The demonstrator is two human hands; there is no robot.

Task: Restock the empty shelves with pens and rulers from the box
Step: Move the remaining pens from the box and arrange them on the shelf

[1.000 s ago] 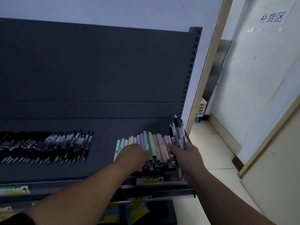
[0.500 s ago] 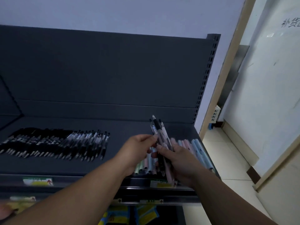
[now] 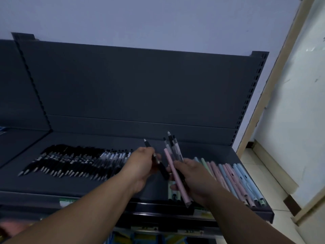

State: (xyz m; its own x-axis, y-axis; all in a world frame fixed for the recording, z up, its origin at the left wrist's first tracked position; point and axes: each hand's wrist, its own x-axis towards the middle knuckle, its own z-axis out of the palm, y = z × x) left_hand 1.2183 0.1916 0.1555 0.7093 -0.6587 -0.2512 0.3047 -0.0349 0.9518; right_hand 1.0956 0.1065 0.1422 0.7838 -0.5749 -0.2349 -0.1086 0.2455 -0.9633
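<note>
Hands work over the front of a dark grey shelf; the left hand has its fingers curled round a single black pen, whose white tip points up and away; the right hand, just beside it, grips a fanned bunch of pens, with clear-barrelled ones with black caps standing upward and a pink pen slanting down past the palm toward the shelf's front edge; a row of black pens lies on the shelf to the left, tips toward the front; a row of pastel pens, pink, blue and green, lies at the right end, partly behind the right wrist; a green price label sits on the front rail.
</note>
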